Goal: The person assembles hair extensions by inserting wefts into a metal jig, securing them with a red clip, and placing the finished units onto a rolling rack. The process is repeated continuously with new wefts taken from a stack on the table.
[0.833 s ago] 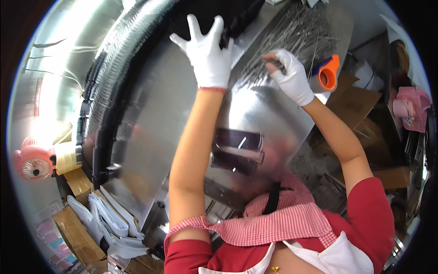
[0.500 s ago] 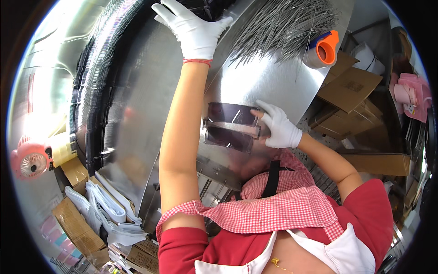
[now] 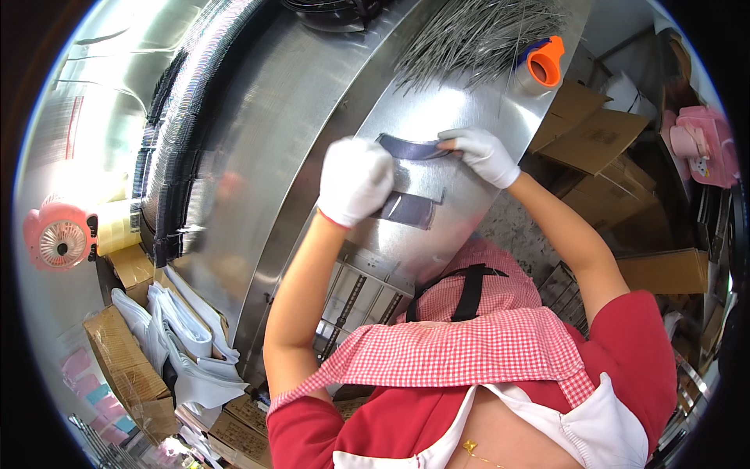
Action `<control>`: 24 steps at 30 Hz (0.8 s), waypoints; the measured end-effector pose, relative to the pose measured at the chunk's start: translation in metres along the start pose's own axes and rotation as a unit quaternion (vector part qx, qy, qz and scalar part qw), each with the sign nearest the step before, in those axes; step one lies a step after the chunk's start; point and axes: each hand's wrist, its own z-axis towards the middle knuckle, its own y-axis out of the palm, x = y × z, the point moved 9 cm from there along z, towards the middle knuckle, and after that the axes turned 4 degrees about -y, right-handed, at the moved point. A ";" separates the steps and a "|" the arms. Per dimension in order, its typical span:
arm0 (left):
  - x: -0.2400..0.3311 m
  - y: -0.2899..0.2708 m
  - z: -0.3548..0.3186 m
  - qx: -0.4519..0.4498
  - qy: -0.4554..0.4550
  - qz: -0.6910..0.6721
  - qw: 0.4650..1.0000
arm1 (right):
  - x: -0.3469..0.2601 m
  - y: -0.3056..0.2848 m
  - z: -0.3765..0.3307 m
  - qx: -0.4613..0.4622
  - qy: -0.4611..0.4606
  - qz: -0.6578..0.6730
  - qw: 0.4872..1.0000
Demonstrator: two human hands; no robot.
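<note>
A dark, glossy curved strip (image 3: 414,148) is raised at an angle over the shiny metal table (image 3: 449,246). My right hand (image 3: 482,155), in a white glove, pinches its right end between thumb and fingers. Close to its left end is my left hand (image 3: 355,181), also gloved, curled closed and slightly blurred; what lies within its fingers is hidden. A second dark strip (image 3: 410,209) rests on the metal just below, partly covered at its left by my left hand.
A heap of thin grey wires (image 3: 476,39) lies at the table's far end, beside an orange tape dispenser (image 3: 544,62). Black ribbed stacks (image 3: 176,148) curve along the left. Cardboard boxes (image 3: 601,144) stand at right, a pink fan (image 3: 62,234) at far left.
My left hand has come back from the far left, where it was spread, and closed beside the strips. My right hand has moved the upper strip away from the lower one and tilted it.
</note>
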 end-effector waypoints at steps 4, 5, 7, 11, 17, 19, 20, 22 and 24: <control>-0.002 0.089 -0.061 -0.238 -0.114 0.048 0.963 | 0.045 -0.005 -0.075 0.167 0.329 0.272 0.889; -0.010 0.107 -0.073 -0.267 -0.132 0.105 0.949 | 0.046 -0.006 -0.092 0.208 0.391 0.296 0.846; -0.008 0.125 -0.066 -0.359 -0.152 0.121 0.913 | 0.047 -0.007 -0.124 0.290 0.438 0.354 0.774; -0.023 0.153 -0.092 -0.497 -0.170 0.073 0.848 | 0.032 -0.003 -0.155 0.350 0.427 0.379 0.743; 0.002 0.102 -0.062 -0.161 -0.426 -0.789 0.413 | -0.043 -0.019 -0.114 0.294 0.356 0.247 0.852; 0.016 0.082 -0.040 -0.112 -0.288 -0.892 0.331 | -0.079 -0.019 -0.067 0.247 0.229 0.257 0.906; 0.018 0.074 -0.033 -0.068 -0.272 -0.908 0.311 | -0.098 -0.023 -0.043 0.196 0.157 0.182 0.951; 0.024 0.057 -0.018 0.006 -0.278 -0.923 0.266 | -0.130 -0.027 -0.004 0.100 0.036 0.053 0.993; 0.022 0.051 -0.012 0.023 -0.246 -0.914 0.323 | -0.145 -0.023 0.016 0.023 -0.052 -0.001 0.998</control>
